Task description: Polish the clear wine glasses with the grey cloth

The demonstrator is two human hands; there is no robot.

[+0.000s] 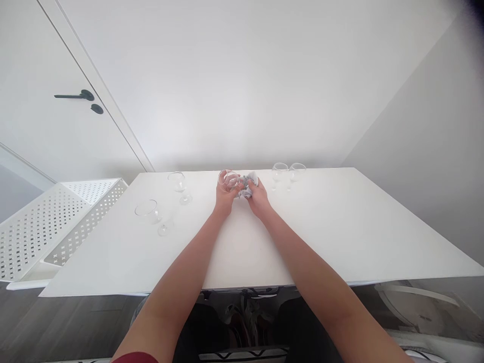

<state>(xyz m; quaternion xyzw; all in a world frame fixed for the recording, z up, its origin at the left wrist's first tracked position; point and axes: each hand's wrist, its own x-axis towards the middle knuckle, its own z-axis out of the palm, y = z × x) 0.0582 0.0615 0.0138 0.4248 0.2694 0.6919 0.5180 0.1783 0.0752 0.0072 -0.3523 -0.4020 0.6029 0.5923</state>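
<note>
My left hand (pixel 226 195) is closed round the bowl of a clear wine glass (pixel 228 180), held above the far middle of the white table (pixel 321 237). My right hand (pixel 257 196) grips a crumpled grey-white cloth (pixel 249 182) pressed against the glass. Both arms reach straight forward from the near edge.
Two clear wine glasses (pixel 151 214) (pixel 178 184) lie or lean on the table's left part. Two more (pixel 280 173) (pixel 297 172) stand at the far right of my hands. A white perforated rack (pixel 56 222) sits left of the table. A door with a black handle (pixel 75 95) is behind.
</note>
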